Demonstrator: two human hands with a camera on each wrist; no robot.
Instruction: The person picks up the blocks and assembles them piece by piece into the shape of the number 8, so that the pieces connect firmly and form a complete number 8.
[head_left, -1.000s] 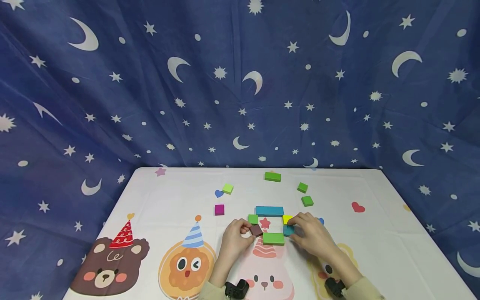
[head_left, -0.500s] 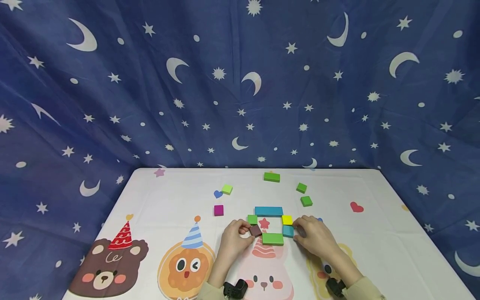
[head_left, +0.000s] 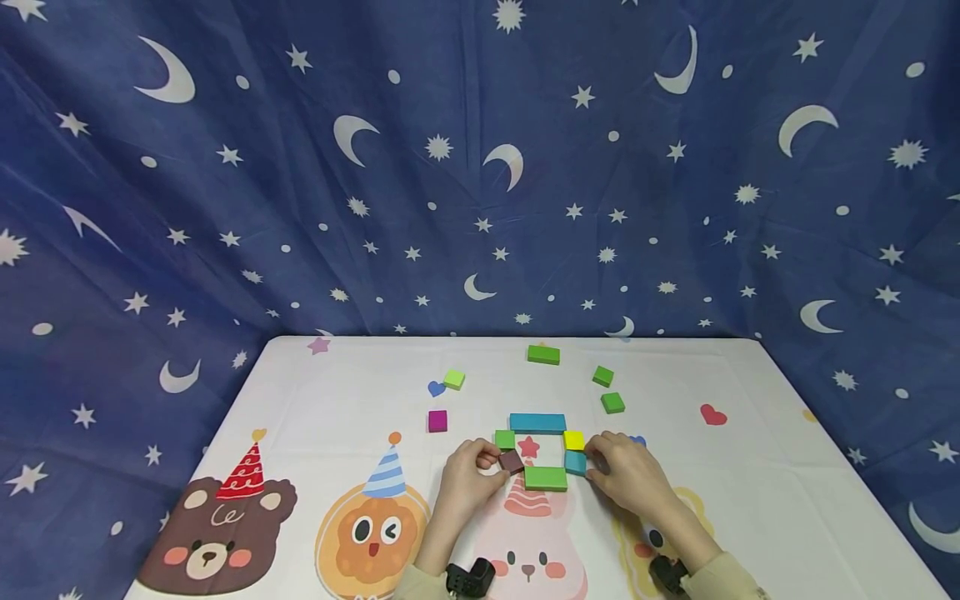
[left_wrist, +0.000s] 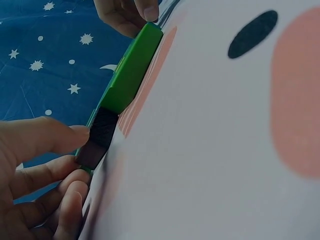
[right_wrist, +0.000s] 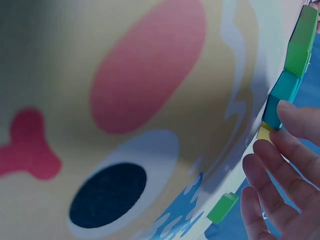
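In the head view, wooden blocks form a ring: a long blue block [head_left: 537, 423] at the back, a long green block [head_left: 545, 478] in front, a small green block [head_left: 505, 439] and a brown block [head_left: 511, 462] on the left, a yellow block [head_left: 573, 440] and a teal block [head_left: 575, 462] on the right. My left hand [head_left: 467, 479] pinches the brown block, which sits turned at an angle, between thumb and fingers. On the other side, my right hand [head_left: 628, 468] touches the teal block with its thumb [right_wrist: 292, 117]; its forefinger is by the yellow block.
Behind the ring lie a long green block [head_left: 543, 355], two small green blocks [head_left: 603, 376] [head_left: 612, 403], a light green block [head_left: 453, 379] and a magenta block [head_left: 437, 421]. A starry blue curtain [head_left: 420, 192] hangs beyond the white cartoon-printed tablecloth [head_left: 330, 392].
My right fingers have drawn back off the top of the yellow block to the right side of the yellow and teal blocks. The teal block has shifted slightly. My left hand stays on the brown block.
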